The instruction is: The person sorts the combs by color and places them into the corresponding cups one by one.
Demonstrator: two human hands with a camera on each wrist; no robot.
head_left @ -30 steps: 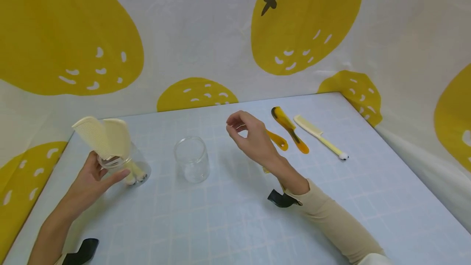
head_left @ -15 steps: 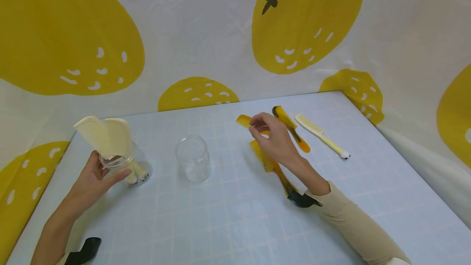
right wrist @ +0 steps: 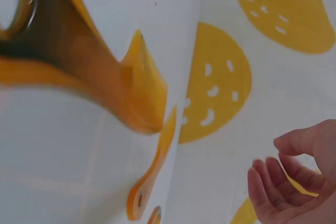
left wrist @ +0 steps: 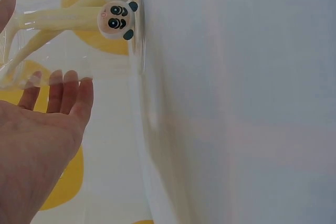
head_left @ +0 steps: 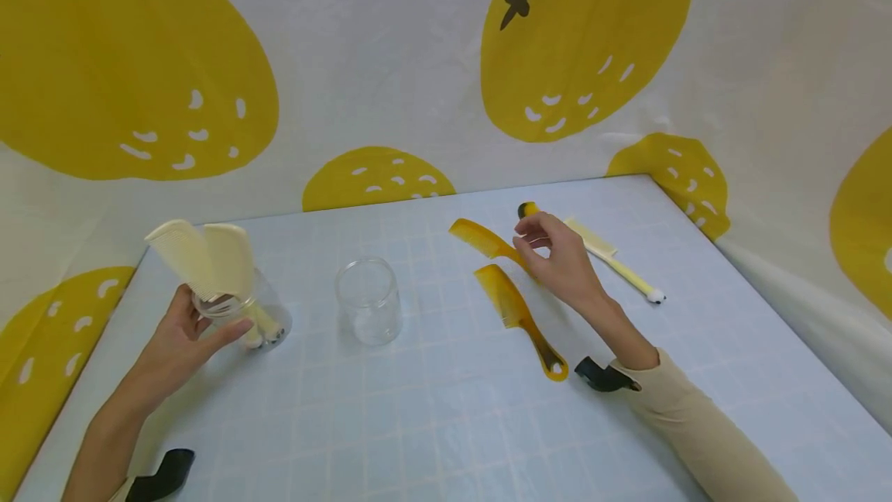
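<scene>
My left hand [head_left: 184, 341] holds a clear glass cup [head_left: 268, 297] at the left, thumb on one side and fingers on the other. Two cream combs [head_left: 233, 258] stand in that cup, teeth ends up. Their panda-headed handle ends [left wrist: 116, 20] show through the glass in the left wrist view. My right hand [head_left: 560, 262] hovers with loosely bent fingers and nothing in them. Beneath and beside it lie an amber comb [head_left: 481, 237] and another amber comb, mostly covered by the hand. A third amber comb [head_left: 512, 304] with a dark handle lies nearer to me.
A second clear glass cup [head_left: 369, 304] stands in the middle of the table [head_left: 418, 424]. Beyond the right hand lies a cream comb [head_left: 627, 273] with a panda-headed handle. A white cloth with yellow fruit shapes [head_left: 376, 180] hangs behind the table.
My right hand has moved right, away from the second cup and over the combs, uncovering two amber combs. My left hand still holds its cup in the same place.
</scene>
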